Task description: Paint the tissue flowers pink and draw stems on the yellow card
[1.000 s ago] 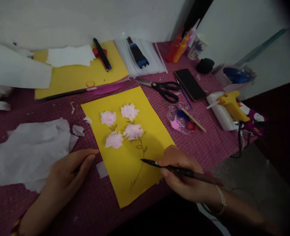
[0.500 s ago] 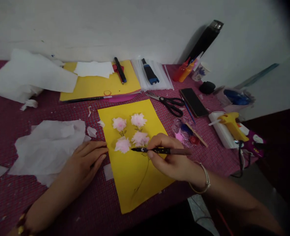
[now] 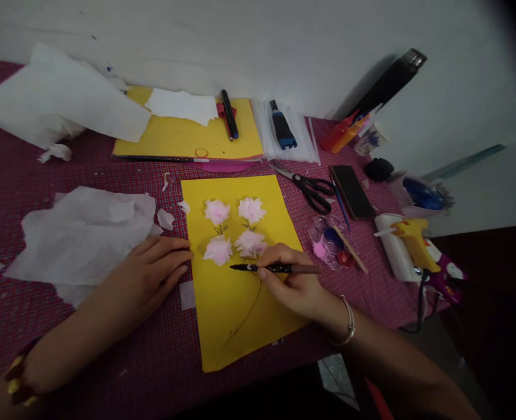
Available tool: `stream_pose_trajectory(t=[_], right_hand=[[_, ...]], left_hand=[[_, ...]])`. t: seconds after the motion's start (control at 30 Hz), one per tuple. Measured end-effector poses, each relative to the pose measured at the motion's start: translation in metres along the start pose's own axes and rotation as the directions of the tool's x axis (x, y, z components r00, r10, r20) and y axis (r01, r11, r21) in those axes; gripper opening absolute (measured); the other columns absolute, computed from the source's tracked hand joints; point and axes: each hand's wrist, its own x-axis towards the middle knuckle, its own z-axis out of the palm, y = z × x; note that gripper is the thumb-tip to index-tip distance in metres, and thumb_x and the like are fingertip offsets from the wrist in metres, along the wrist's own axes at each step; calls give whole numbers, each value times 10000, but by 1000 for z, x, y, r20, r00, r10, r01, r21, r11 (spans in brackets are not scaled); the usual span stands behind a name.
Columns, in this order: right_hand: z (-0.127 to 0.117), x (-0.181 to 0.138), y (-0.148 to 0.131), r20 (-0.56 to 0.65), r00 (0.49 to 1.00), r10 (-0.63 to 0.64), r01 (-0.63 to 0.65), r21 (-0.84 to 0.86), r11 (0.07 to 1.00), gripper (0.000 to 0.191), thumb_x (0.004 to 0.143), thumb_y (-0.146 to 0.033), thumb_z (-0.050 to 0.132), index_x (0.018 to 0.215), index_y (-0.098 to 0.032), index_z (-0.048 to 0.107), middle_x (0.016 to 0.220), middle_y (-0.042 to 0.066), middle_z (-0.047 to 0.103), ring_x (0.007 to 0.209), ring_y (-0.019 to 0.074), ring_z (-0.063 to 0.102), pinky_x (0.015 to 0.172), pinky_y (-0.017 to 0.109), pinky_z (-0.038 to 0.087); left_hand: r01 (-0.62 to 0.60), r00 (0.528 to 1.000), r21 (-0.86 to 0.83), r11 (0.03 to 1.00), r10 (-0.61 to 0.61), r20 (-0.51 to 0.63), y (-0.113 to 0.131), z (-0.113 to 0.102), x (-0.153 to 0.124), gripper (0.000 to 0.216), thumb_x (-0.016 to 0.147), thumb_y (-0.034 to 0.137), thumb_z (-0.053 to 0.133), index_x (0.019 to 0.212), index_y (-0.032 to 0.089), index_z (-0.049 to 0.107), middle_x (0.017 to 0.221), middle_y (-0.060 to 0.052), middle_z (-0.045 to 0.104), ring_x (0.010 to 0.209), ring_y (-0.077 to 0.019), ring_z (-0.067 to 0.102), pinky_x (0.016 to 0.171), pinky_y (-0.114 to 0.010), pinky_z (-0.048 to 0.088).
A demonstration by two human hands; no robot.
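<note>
A yellow sheet of paper (image 3: 235,315) lies on the table with several pink-white tissue flowers (image 3: 217,249) on its upper half. Dark stems and leaves (image 3: 246,315) are drawn beneath some of them. Pinched in my right hand (image 3: 290,280) is a black brush pen (image 3: 279,268), its tip pointing left just below the lower left flower. Whether the tip touches the paper I cannot tell. My left hand (image 3: 157,268) rests flat, fingers stretched out, with the fingertips at the sheet's left edge. Under and beside it lies crumpled white tissue paper (image 3: 87,233).
Scissors (image 3: 312,189), a phone (image 3: 351,191) and a paint palette (image 3: 327,242) lie right of the sheet. Farther right is a yellow glue gun (image 3: 415,239). Behind, against the wall, are another yellow sheet (image 3: 179,137), a utility knife (image 3: 283,127) and paint bottles (image 3: 340,134).
The camera view has tilted and shifted slightly. The pen remains in my right hand, its tip near the lower left flower. My left hand still lies at the sheet's edge.
</note>
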Motion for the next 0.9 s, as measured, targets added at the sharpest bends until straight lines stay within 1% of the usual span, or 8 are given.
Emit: stream_pose_trajectory(t=[0.13,0.3,0.43,0.53,0.67,0.9], right_hand=[[2,0,1,4,1000,-3,3,9,1000,91,834,-138,612,838,-228,605,720,-13,639,621,110,586,569,235,472],[0,0,2,-31,1000,-2,1,-55,998,77,832,-146,614,840,-222,602,735,-7,647,658,122,604,606,249,476],[1,2,4,-56,998,-5,6,11,1000,93,820,-120,595,811,-213,586,723,-17,628,645,109,591,590,228,462],[2,5,5,-66,998,16,-12,58,998,96,813,-117,587,795,-211,576,704,-22,611,629,104,572,568,219,447],[2,5,4,-47,998,43,-39,76,996,86,813,-126,587,798,-210,573,700,-20,602,633,109,565,567,222,442],[5,3,4,-35,999,17,-15,67,998,113,811,-99,593,801,-211,584,709,-19,607,630,105,574,574,217,458]], left_hand=[[1,1000,1,1000,-1,-3,0,1,0,267,985,320,459,1120,198,654,1180,-69,630,1098,-223,565,1017,-414,458],[-10,1000,21,1000,10,4,-1,2,0,253,984,295,464,1136,186,635,1185,-75,619,1094,-220,557,1010,-413,458],[-22,1000,35,999,21,15,-1,2,-1,241,986,277,464,1141,184,623,1196,-76,604,1110,-218,541,1028,-420,442],[-19,1000,34,999,18,22,-2,3,-2,238,985,285,468,1139,186,620,1204,-75,599,1121,-222,535,1036,-430,436],[-21,999,41,999,20,28,-3,4,-3,241,986,293,463,1141,188,616,1204,-73,599,1123,-224,535,1036,-429,436],[-21,1000,43,999,20,24,-3,3,-2,249,990,309,455,1144,192,612,1209,-75,597,1124,-223,536,1035,-430,442]])
